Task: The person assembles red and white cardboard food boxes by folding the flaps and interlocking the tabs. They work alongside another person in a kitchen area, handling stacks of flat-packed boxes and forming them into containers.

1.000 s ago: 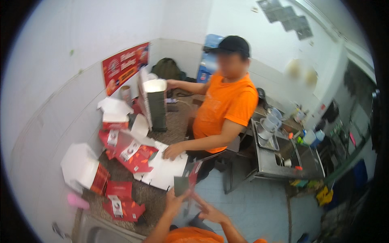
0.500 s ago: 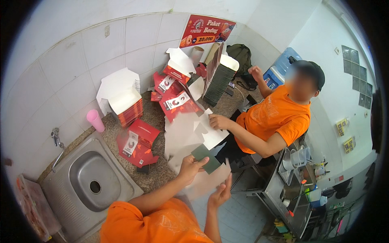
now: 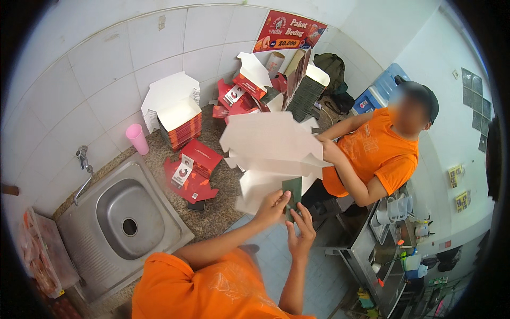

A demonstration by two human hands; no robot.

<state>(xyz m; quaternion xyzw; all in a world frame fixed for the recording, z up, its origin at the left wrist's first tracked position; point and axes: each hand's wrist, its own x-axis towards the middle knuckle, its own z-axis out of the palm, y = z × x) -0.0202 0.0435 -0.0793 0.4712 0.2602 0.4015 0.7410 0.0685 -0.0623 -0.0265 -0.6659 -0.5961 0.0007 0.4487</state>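
In front of my body, my left hand [image 3: 272, 208] pinches a dark green cardboard piece [image 3: 291, 189] between thumb and fingers. My right hand [image 3: 301, 229] is at the lower end of the same piece, its fingertips and thumb around that edge. Just behind my left hand is a pale cardboard sheet [image 3: 256, 187]; whether it joins the green piece I cannot tell. Beyond it, a co-worker's hand [image 3: 331, 152] holds a large flat white box blank [image 3: 263, 137] over the counter.
A steel sink [image 3: 133, 212] with a tap [image 3: 84, 165] lies left. On the granite counter stand a pink cup [image 3: 137, 139], stacked red-and-white boxes [image 3: 180, 122], a folded red box [image 3: 194, 167], a phone [image 3: 196, 206] and a dark upright carton stack [image 3: 303, 95]. The co-worker [image 3: 372, 143] stands right.
My hands have come together on the green piece, which has turned upright and shifted right. The co-worker has raised the white blank. My view has shifted slightly.
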